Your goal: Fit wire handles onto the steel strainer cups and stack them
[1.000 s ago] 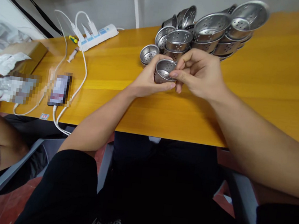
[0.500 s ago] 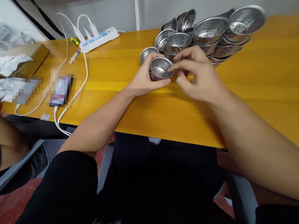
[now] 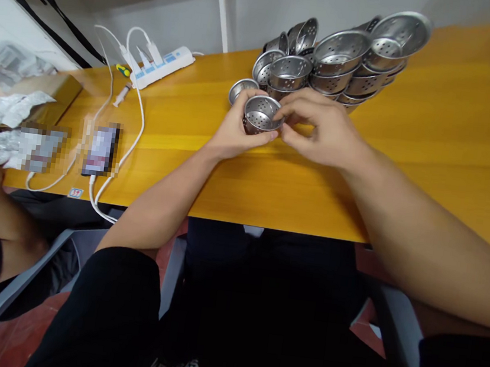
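Now the right hand (image 3: pixel 323 129) narrows its fingers, perhaps pinching the cup (image 3: pixel 261 115) the left hand (image 3: pixel 233 131) holds, so both engage it.

The right hand (image 3: pixel 325 129) is drawing its thumb in toward the rim of the cup (image 3: pixel 261 117), its fingers bunching closer together than half a second ago.

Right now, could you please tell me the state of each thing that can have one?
Held cup: mouth up, in the left hand's grip
Right hand: fingers bent, at the cup's rim
Stacked cups: several mouth up, some tilted
Power strip: plugs inserted
Phone: cable attached, screen pixelated
Syringe: lying flat, plunger position unclear
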A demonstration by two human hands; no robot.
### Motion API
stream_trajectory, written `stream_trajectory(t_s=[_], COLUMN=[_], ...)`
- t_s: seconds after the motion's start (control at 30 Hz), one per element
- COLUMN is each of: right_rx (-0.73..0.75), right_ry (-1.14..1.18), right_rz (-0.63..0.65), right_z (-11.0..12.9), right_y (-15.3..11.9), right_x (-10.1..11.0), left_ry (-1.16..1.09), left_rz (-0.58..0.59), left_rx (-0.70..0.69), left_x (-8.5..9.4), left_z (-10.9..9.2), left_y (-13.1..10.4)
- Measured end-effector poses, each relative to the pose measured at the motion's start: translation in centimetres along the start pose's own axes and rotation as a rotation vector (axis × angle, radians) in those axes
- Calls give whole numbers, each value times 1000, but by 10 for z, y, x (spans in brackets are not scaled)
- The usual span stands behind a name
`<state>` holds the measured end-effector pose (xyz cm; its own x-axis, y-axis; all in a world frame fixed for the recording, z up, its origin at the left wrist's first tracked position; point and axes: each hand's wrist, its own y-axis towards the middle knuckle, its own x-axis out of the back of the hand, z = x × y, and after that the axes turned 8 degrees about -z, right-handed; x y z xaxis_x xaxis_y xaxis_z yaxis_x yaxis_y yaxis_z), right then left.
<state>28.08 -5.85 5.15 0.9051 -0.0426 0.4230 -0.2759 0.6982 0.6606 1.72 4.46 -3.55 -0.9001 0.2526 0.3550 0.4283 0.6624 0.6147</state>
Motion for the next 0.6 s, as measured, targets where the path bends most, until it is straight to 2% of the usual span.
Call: stream_trajectory(t_s=[0.1, 0.23, 0.4, 0.47, 0.6], right_rx=[-1, -19, 79, 110, 2], right_ry=[0, -4, -49, -61, -92], right_rz=[38, 81, 70, 57, -54], right_z=[-1, -9, -15, -15, -15], right_y=[-2, -6, -10, -10, -10], right_x=[-3, -9, -12, -11, -6], left_ry=[-3, -3, -1, 12, 70], left_rz=[-13, 37, 50, 35, -104], left_rx=[21, 52, 5, -18, -60], left_x=[0, 1, 6, 11, 31], left_z=[-1, -5, -9, -9, 3], left_y=[-1, -3, -4, -3, 4])
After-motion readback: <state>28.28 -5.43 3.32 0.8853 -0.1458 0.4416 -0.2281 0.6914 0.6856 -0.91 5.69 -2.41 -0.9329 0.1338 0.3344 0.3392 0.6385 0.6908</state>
